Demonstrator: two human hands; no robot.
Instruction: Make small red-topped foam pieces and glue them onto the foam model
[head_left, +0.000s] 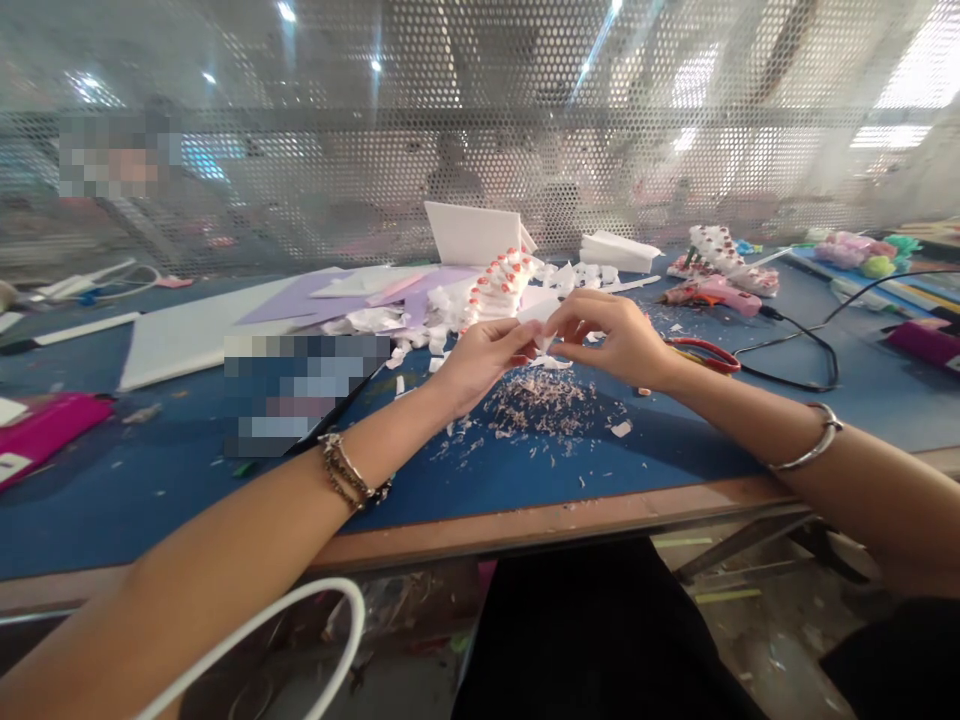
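Note:
My left hand (pixel 484 362) and my right hand (pixel 616 332) meet above the middle of the blue table. Between their fingertips is a small, thin white piece (pixel 544 342), which looks like paper or foam sheet; the fingers partly hide it. Both hands are closed in a pinch on it. Below them lies a scatter of tiny pale shavings (pixel 547 402). Just beyond my left hand stands a stack of white pieces with red-orange tips (pixel 499 285), surrounded by loose white scraps (pixel 448 305).
Red-handled scissors (pixel 709 356) and a pink glue gun (pixel 718 294) with a black cord lie to the right. On the left are white and purple sheets (pixel 289 298), a blurred-out phone-like slab (pixel 307 390) and a magenta pouch (pixel 56 430). A perforated metal screen (pixel 360 190) rises behind.

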